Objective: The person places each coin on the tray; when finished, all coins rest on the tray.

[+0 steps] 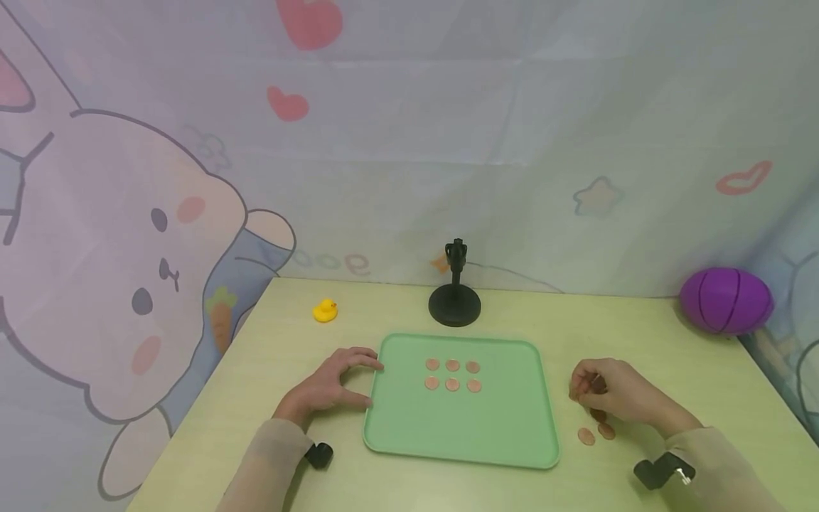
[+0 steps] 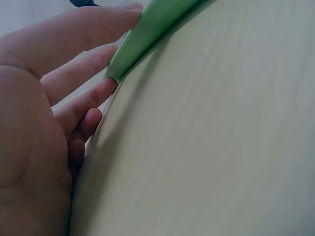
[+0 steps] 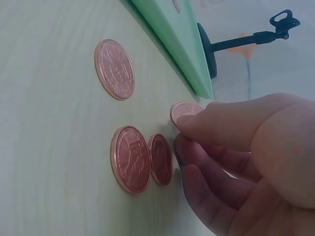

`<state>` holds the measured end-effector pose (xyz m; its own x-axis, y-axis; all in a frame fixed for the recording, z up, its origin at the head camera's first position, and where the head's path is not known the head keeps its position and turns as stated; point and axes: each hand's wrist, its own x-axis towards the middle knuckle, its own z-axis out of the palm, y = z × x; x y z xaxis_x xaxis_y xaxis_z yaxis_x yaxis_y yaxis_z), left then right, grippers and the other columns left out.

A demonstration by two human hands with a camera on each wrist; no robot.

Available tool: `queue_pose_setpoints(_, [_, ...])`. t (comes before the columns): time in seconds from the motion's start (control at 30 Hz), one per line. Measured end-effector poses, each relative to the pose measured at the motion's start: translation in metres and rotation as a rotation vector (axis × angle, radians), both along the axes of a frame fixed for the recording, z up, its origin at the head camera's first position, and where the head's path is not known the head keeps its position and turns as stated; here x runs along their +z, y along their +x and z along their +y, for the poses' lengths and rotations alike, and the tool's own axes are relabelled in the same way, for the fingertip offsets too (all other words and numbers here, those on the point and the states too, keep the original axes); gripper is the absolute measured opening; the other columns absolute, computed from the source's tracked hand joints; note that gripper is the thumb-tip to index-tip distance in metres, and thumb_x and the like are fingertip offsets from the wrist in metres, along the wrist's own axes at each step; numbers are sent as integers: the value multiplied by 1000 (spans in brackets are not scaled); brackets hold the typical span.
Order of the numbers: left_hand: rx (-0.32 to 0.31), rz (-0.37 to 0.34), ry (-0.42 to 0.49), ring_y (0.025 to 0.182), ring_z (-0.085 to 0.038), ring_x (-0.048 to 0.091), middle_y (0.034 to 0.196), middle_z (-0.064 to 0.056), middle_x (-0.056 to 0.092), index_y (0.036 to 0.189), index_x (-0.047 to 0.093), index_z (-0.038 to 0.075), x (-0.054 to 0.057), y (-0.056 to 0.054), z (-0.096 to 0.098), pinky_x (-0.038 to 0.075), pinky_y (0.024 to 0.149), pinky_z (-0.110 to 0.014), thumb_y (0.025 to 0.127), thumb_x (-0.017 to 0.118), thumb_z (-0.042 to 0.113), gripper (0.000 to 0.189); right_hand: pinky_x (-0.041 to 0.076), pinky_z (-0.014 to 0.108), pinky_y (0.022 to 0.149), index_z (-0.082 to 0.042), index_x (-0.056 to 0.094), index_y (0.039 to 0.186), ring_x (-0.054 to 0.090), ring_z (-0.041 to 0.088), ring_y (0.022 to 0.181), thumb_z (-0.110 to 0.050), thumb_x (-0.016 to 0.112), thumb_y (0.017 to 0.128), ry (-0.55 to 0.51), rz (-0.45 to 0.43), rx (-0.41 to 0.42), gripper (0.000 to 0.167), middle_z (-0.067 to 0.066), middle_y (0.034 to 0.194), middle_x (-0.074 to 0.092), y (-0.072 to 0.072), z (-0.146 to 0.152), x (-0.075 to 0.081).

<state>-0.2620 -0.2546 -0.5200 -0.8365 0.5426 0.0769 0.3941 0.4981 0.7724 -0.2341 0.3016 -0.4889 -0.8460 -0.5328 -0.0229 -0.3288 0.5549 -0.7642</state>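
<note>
My left hand [image 1: 329,384] rests its fingertips and thumb against the left rim of a green tray [image 1: 461,434], fingers fairly straight. In the left wrist view those fingertips touch the tray's edge [image 2: 142,37]. Copper coins [image 1: 452,385] lie flat on the tray in two rows of three. To the right of the tray, my right hand [image 1: 617,391] pinches a copper coin [image 3: 183,110] between thumb and fingers, close above the table. Beside that hand, on the tabletop, lie a single coin [image 3: 114,69] and two coins side by side, one larger in view [image 3: 131,160].
Behind the tray stands a black round-based stand [image 1: 455,306]. A yellow rubber duck [image 1: 325,311] sits at the back left, and a purple ball [image 1: 726,301] at the back right. A printed cloth [image 1: 409,178] hangs along the table's far edge.
</note>
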Motion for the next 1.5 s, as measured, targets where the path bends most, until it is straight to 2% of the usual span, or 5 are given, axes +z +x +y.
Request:
queue_pose_setpoints(0.43, [7,1,2,142,-35,39,152,-4,55,130,72,24,2,-1,1,24,118,-65,78,93,30,56,54,25,74,-5,75,115,66,13,57,-7,69,101,24,56,4,16,3,89,67,1,1,4])
queue_pose_setpoints(0.67, [12,2,5,141,-34,39,152,-4,55,130,72,25,-1,-1,0,24,118,-66,79,93,31,56,59,34,59,-4,69,108,65,23,51,-13,66,105,-49,-53,-8,10,12,87,67,2,4,2])
queue_pose_setpoints(0.83, [17,6,3,141,-34,39,151,-4,55,130,72,25,-2,-1,0,24,118,-66,78,93,31,56,59,34,61,-4,68,108,66,25,50,-17,67,104,-75,-86,-30,14,14,88,67,1,3,2])
queue_pose_setpoints(1.13, [6,19,17,140,-34,40,150,-5,55,130,72,23,-1,-1,1,26,117,-65,79,92,29,55,56,25,76,-7,76,117,70,12,85,-19,72,101,-8,62,-108,20,4,102,71,-3,-5,4])
queue_pose_setpoints(1.5, [-6,32,16,140,-35,41,151,-6,55,130,71,23,-2,-2,3,26,117,-66,79,93,29,56,59,25,80,-3,73,120,71,10,94,-16,79,95,-84,-15,-113,28,9,112,72,-6,-21,8])
